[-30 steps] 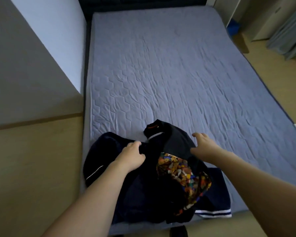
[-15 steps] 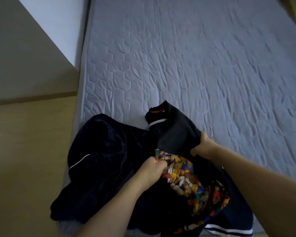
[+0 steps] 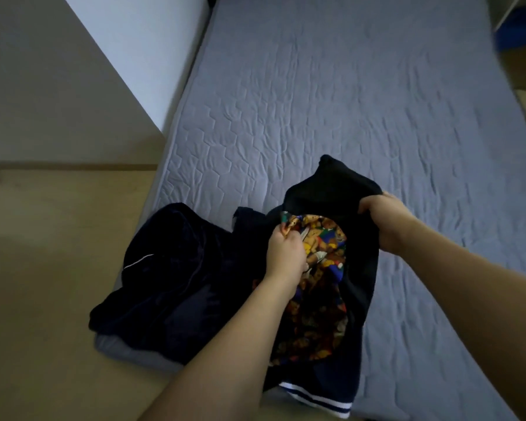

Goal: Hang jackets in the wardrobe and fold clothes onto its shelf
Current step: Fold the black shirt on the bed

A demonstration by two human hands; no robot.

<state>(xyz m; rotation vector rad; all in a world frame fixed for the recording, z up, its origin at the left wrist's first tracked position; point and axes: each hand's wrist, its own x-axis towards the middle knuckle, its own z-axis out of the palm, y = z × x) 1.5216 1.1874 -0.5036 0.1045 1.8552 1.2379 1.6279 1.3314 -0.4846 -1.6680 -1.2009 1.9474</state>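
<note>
From my remote seat I watched both bare arms reach down over the near corner of a bed covered in a grey-blue quilted mattress pad (image 3: 331, 117) stitched in hexagons. A heap of dark clothes lay on that corner. The left hand (image 3: 286, 253) was clenched around the upper edge of a brightly printed lining (image 3: 319, 268), a cloth in orange, yellow, blue and green that ran down the middle of the heap. The right hand (image 3: 383, 220) gripped the black outer fabric of the same black jacket (image 3: 337, 189), fingers curled over a fold near its top, and that part of the garment stood raised off the mattress in a peak. Lower down, at the edge of the bed, I saw a navy ribbed hem with two white stripes (image 3: 316, 399); I could not tell whether it belonged to the jacket or to another piece. To the left of the hands a dark navy velvety garment with a thin white piping line (image 3: 170, 278) lay crumpled, partly draped over the mattress corner and touching the jacket. Beyond the bed's left side ran a pale wooden floor (image 3: 43, 268) and a white wall (image 3: 140, 41). A blurred blue object (image 3: 516, 28) sat at the far right.
</note>
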